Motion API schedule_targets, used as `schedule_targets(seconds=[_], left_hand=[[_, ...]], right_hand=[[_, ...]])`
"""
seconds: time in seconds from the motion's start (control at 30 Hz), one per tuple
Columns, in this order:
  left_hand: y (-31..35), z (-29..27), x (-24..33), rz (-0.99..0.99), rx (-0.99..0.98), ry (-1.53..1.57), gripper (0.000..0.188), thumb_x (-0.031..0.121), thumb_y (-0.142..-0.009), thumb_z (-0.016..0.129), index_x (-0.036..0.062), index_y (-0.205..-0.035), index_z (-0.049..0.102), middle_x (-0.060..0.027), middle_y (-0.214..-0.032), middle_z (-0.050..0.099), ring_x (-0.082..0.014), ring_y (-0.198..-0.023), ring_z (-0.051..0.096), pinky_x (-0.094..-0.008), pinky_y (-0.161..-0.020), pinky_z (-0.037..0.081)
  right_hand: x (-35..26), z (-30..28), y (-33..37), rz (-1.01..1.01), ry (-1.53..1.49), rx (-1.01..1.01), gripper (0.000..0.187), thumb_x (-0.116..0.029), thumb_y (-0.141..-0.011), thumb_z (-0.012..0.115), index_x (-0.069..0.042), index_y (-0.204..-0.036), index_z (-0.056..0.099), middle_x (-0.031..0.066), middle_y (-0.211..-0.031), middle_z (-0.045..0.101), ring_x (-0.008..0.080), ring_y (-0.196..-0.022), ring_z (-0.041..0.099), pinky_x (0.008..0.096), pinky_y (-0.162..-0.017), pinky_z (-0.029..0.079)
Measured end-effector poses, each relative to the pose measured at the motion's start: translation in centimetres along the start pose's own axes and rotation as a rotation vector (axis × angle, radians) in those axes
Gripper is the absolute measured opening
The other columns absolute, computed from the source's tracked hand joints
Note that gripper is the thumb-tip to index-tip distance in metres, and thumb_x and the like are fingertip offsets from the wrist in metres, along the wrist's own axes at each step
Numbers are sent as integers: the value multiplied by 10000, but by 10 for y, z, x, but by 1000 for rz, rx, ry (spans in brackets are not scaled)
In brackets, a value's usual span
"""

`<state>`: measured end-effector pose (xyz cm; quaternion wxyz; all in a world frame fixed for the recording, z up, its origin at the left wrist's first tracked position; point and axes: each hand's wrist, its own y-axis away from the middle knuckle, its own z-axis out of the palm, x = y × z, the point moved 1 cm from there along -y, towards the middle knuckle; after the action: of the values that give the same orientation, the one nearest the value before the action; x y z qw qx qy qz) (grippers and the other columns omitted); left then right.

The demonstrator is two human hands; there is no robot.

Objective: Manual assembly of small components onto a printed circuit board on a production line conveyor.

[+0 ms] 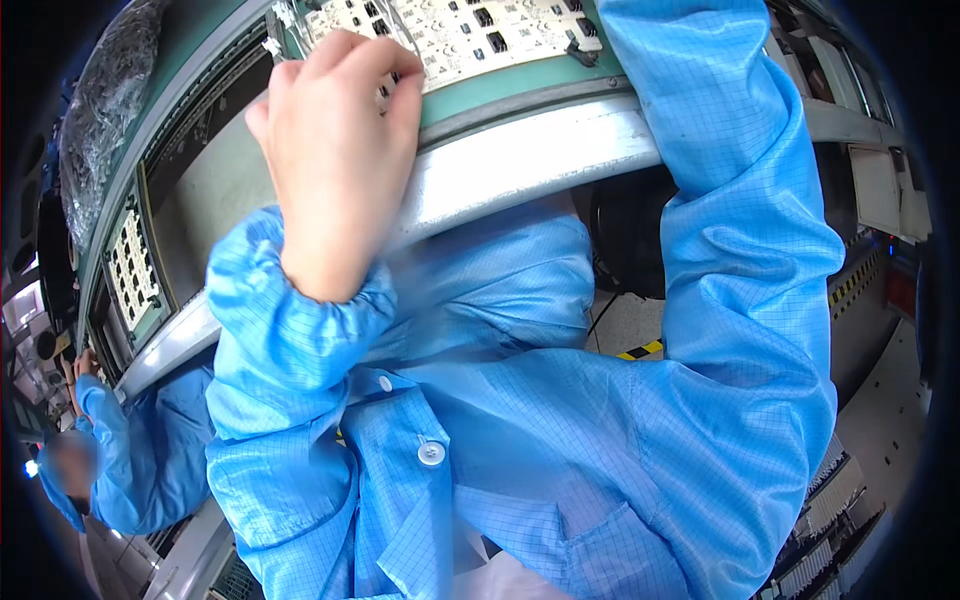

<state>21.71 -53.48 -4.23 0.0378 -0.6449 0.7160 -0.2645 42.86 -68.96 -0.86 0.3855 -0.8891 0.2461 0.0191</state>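
Observation:
At the near left part of a white circuit board [470, 40] my left hand [335, 130] is bent over the edge, back of the hand up. Its fingers are curled and the thumb meets the index finger in a pinch; what they hold, if anything, is hidden. Rows of small black parts stand on the board, which lies on a green carrier [520, 90]. Thin light wires run by the fingertips. My right arm [740, 200], in a blue sleeve, reaches past the top edge, so that hand is out of sight.
A metal rail [540, 150] runs along the line's near side. Further left, another white board [132, 265] rests on the line, close to a co-worker in blue [150, 450]. Clear plastic wrap [105, 130] lies at the far left. Yellow-black tape [640, 350] marks the floor.

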Motion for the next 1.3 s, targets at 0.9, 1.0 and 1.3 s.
schedule_targets(seconds=[0.9, 1.0, 1.3], left_hand=[[-161, 20, -155, 577, 153, 569, 178, 119, -836, 620, 24, -904, 754, -205, -864, 722, -391, -888, 703, -456, -824, 558], [-175, 38, -154, 492, -16, 195, 168, 124, -834, 605, 24, -873, 734, -213, -870, 714, -406, -901, 694, -480, -846, 549], [-177, 14, -150, 404, -226, -20, 146, 121, -853, 630, -1, -879, 705, -196, -818, 709, -377, -816, 698, -453, -751, 549]], right_hand=[[-2, 32, -59, 163, -6, 36, 154, -154, -904, 664, -2, -927, 679, 209, -888, 734, 406, -812, 710, 429, -684, 550], [-23, -19, -25, 179, -152, -10, 115, -105, -895, 668, -17, -965, 694, 165, -855, 728, 368, -754, 699, 384, -651, 539], [-50, -33, 71, 174, -93, -244, 195, -32, -899, 738, -12, -1092, 731, 89, -1021, 753, 204, -966, 716, 297, -849, 558]])
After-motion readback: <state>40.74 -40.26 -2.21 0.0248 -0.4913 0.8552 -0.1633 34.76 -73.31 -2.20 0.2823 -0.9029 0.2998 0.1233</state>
